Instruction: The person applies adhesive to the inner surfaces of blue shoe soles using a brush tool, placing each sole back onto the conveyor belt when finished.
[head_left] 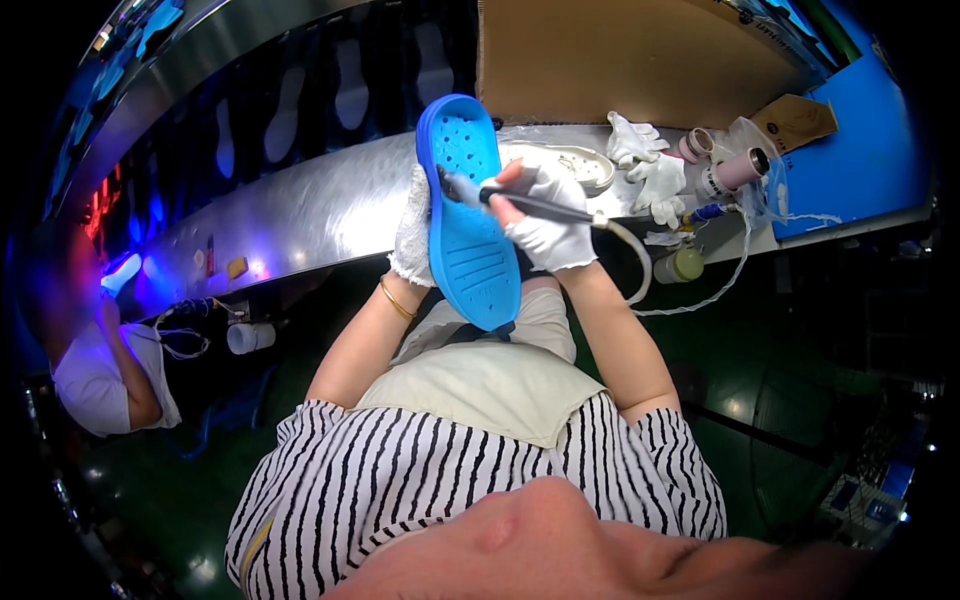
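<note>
My left hand [411, 235], in a white knit glove, is closed around the left edge of a blue shoe sole [474, 250]. The sole is held up lengthwise in front of me, with small holes in its upper part and ridges lower down. My right hand [548, 215], in a white glove with bare fingertips, grips a brush [530, 207] by its dark handle. The brush tip meets the sole's left side near its middle. A pale hose [635, 250] runs from the handle's end. Behind my right hand lies a white perforated shoe part [585, 165].
A metal bench [330, 205] runs across, with a cardboard box [640, 70] behind it. White gloves [655, 180], a pink flask [742, 169] and a greenish jar [684, 264] stand right. Shoe soles [350, 85] line the dark conveyor. Far left, another person [115, 370] holds a lit piece.
</note>
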